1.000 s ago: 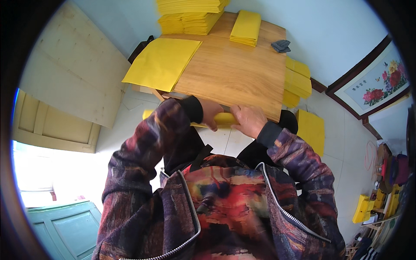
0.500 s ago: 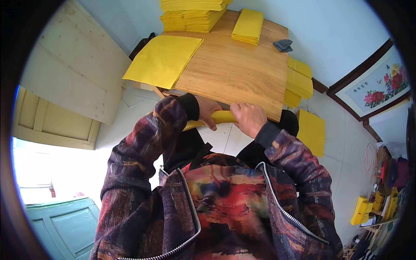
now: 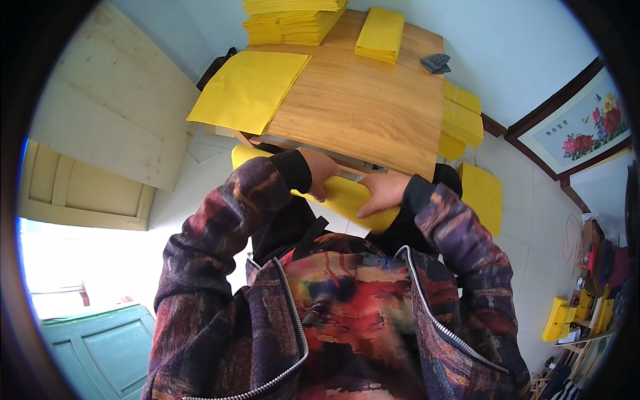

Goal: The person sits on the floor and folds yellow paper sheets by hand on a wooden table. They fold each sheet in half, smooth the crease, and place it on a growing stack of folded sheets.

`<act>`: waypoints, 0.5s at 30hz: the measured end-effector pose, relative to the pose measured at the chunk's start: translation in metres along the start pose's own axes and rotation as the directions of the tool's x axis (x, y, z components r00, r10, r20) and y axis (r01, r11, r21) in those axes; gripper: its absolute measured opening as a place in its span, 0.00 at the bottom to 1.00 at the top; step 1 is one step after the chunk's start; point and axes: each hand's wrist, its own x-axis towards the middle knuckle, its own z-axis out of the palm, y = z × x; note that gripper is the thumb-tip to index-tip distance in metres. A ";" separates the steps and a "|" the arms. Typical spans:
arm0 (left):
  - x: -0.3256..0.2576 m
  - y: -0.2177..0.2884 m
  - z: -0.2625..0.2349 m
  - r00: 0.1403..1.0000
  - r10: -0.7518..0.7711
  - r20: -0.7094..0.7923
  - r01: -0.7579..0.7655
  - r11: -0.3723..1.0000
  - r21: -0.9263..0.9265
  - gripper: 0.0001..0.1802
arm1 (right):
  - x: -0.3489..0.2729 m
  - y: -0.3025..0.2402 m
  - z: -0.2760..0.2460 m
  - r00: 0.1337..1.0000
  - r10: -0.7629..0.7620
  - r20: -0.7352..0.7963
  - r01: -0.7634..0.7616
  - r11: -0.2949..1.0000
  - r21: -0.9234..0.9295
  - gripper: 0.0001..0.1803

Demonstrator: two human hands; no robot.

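Just below the table's near edge, over my lap, both hands grip a long folded yellow sheet [image 3: 345, 199]. My left hand [image 3: 320, 173] closes on its upper left part, fingers curled over the edge. My right hand [image 3: 385, 192] holds it farther right, thumb lying across the face and the other fingers hidden behind. The sheet slants down to the right, and its left end shows beyond my left sleeve. Whether it is a single layer or several, I cannot tell.
On the wooden table [image 3: 360, 93] lie flat yellow sheets [image 3: 250, 90], a narrow folded yellow pile [image 3: 381, 35], a tall yellow stack [image 3: 293, 28] and a grey cloth [image 3: 435, 63]. Yellow bundles [image 3: 461, 120] stand by its right side. A framed flower picture [image 3: 580, 127] leans against the wall.
The yellow sheet has tilted, its right end now lower and its left end higher. My right hand has turned, its thumb now over the face; more of the sheet shows.
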 end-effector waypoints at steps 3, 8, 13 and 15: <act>-0.001 0.002 0.004 0.978 -0.160 -0.136 0.171 0.983 0.067 0.23 | -0.004 0.007 -0.001 0.997 0.004 -0.074 -0.004 1.000 -0.001 0.30; -0.003 -0.010 0.003 0.999 -0.024 0.047 0.035 0.966 -0.257 0.21 | -0.003 0.000 0.020 0.790 -0.135 -0.598 -0.271 0.798 -0.538 0.26; -0.001 0.005 0.014 0.998 -0.054 -0.011 0.054 0.998 -0.013 0.20 | -0.005 0.004 0.005 0.999 0.025 0.042 -0.027 0.999 0.043 0.31; 0.003 0.009 0.016 0.986 -0.103 -0.130 0.116 0.989 0.095 0.20 | -0.006 0.005 0.003 1.000 0.013 -0.028 -0.010 0.997 0.081 0.30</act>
